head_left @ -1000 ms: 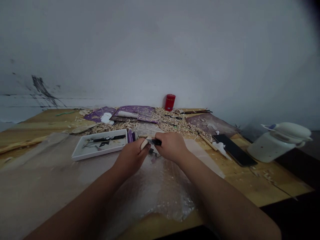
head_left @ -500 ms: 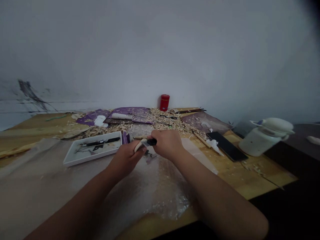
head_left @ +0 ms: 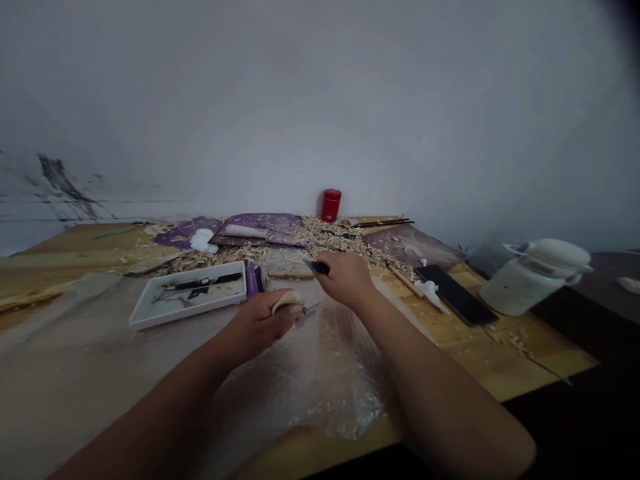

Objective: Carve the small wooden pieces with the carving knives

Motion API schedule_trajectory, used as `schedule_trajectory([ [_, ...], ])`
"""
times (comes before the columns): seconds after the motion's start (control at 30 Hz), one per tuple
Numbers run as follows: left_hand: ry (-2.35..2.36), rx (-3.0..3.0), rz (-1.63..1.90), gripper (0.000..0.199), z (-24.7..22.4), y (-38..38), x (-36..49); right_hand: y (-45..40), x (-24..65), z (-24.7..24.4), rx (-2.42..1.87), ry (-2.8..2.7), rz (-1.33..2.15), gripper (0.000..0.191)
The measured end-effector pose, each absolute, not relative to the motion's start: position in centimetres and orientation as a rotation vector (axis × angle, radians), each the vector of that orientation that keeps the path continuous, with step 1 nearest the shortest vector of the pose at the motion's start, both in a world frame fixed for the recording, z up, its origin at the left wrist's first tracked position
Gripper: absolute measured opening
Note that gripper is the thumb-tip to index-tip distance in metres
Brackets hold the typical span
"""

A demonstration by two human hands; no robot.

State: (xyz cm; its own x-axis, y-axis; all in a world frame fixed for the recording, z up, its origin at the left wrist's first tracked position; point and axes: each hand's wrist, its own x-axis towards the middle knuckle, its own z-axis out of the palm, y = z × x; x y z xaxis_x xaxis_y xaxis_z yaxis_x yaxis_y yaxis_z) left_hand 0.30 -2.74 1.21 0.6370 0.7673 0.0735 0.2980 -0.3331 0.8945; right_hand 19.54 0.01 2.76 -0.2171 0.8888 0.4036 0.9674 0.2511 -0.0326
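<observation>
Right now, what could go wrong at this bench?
The black-handled knife in the right hand sits close to the left hand gripping the pale wood piece, so a slip could likely nick fingers. The plastic sheet under the hands might shift, and the small metal tool beside them could snag.

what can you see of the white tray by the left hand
The tray is shallow, rectangular and white, plastic or enamel by its look, with a low raised rim. It lies flat on a plastic sheet, left of the left hand, which does not touch it. Inside lie a long black-handled tool, a small dark angular piece and thin metal bits. Wood shavings lie just behind it, and a purple item stands by its right end.
</observation>
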Motion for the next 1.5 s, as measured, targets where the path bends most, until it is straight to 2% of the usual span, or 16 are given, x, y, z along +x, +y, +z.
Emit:
schedule_trajectory([
  [0.23,0.802,1.842,0.674,0.028,1.3,-2.8,0.3,-0.6,19.0,2.1,-1.332,-2.402,-0.192,0.021],
  [0.5,0.94,1.744,0.695,0.034,0.8,-2.1,0.1,-0.8,18.8,2.0,-1.235,-2.502,-0.17,0.015],
  [0.87,0.854,1.743,0.646,0.035,0.6,-2.1,-0.1,-1.1,18.6,2.1,-1.089,-2.512,-0.12,0.013],
  [1.23,0.757,1.698,0.577,0.035,0.4,-2.2,-0.1,-1.4,18.7,2.6,-1.066,-2.56,-0.112,0.015],
  [1.5,0.872,1.665,0.773,0.031,0.7,-2.0,0.5,-0.6,18.6,1.7,-1.283,-2.471,-0.17,0.016],
])
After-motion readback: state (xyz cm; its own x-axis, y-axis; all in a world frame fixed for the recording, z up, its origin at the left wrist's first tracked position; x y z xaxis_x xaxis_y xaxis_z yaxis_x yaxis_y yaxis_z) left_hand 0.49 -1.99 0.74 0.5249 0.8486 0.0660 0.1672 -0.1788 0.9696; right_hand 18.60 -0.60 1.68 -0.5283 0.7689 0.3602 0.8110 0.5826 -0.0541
